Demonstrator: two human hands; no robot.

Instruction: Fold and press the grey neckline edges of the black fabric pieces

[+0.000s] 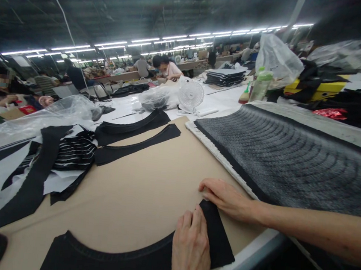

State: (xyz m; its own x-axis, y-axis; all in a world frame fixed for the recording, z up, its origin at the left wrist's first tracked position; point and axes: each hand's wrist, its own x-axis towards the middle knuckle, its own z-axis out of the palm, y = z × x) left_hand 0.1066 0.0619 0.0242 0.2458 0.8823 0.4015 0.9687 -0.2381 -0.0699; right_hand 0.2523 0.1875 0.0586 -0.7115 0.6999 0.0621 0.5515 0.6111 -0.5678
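A black curved cut piece (141, 260) with a folded-looking inner edge lies on the tan board (137, 177) in front of me. My left hand (192, 248) rests on its right part, fingers bent together and closed on the inner edge. At the piece's upper right tip, my right hand (225, 197) is closed, thumb and fingers pinching the corner. Farther back on the board are two more black curved pieces, a wider one (129, 127) and a narrow one (137, 145).
To the right, a slab (197, 130) bears a dark sheet (294, 160) marked with curved lines. Black strips and striped fabric (73, 151) lie left. Behind stand a small fan (191, 96), a green-capped bottle (261, 85) and stacked sheets (225, 76). Other people sit farther off.
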